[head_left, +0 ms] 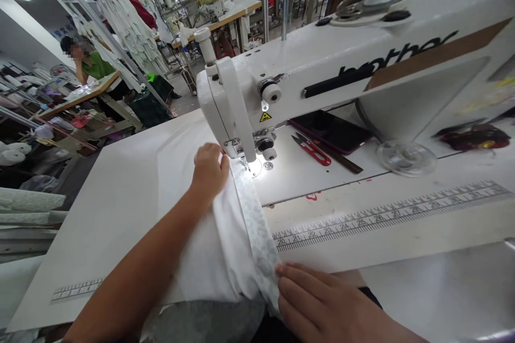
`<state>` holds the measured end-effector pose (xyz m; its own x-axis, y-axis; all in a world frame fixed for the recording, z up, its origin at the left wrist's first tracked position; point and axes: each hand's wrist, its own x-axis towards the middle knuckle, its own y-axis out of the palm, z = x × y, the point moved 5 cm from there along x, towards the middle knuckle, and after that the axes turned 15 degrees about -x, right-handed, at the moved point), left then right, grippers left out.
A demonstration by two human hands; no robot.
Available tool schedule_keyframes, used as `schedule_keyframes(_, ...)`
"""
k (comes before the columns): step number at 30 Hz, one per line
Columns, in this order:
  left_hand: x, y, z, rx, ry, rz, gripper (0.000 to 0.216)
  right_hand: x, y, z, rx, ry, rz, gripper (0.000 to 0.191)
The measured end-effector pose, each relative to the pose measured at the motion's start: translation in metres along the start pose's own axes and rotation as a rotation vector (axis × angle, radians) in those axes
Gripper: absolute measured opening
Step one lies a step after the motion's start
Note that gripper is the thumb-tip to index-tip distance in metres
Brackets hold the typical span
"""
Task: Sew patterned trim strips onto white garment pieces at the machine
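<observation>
A white fabric piece (201, 257) with a pale patterned band (255, 225) along its right edge runs up under the lit needle area of a white sewing machine (225, 102). My left hand (210, 171) lies on the fabric just left of the presser foot (246, 163), its fingers curled down and closed at the cloth. Nearer to me, my right hand (317, 300) grips the band's edge between thumb and fingers at the table's front. The fingertips of the left hand are partly hidden behind the machine head.
Right of the needle lie red thread snips (314, 151), a dark phone (333, 131) and a brown stick-like tool (341, 158). A printed ruler strip (386, 217) runs along the front. Behind are other sewing tables (219, 24) and a seated person in green (98, 67).
</observation>
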<state>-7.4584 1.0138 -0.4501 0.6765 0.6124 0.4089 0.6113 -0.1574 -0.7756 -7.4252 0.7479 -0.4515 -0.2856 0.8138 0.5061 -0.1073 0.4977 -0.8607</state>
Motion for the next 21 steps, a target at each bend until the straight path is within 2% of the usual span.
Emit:
schedule_keyframes(3,-0.048,0.002,-0.033,-0.056,0.117,0.125,0.010,0.003,-0.002,0.000,-0.008,-0.039,0.028,0.027)
schedule_keyframes(6,-0.072,0.008,-0.047,-0.050,0.157,0.267,0.028,0.007,-0.007,0.002,-0.034,-0.074,0.067,0.028)
schedule_keyframes(10,-0.075,0.011,-0.043,0.021,0.098,0.350,0.033,0.008,-0.013,0.003,-0.050,-0.126,0.098,0.024)
schedule_keyframes(15,-0.077,0.014,-0.047,0.038,0.058,0.310,0.024,-0.003,-0.010,-0.003,-0.044,-0.101,0.116,0.022)
schedule_keyframes(18,-0.079,0.016,-0.049,0.030,0.055,0.310,0.015,-0.008,-0.006,-0.009,-0.006,-0.064,0.102,0.027)
schedule_keyframes(21,-0.078,0.016,-0.048,0.017,0.071,0.314,0.013,-0.007,-0.002,-0.015,0.064,-0.038,0.080,0.041)
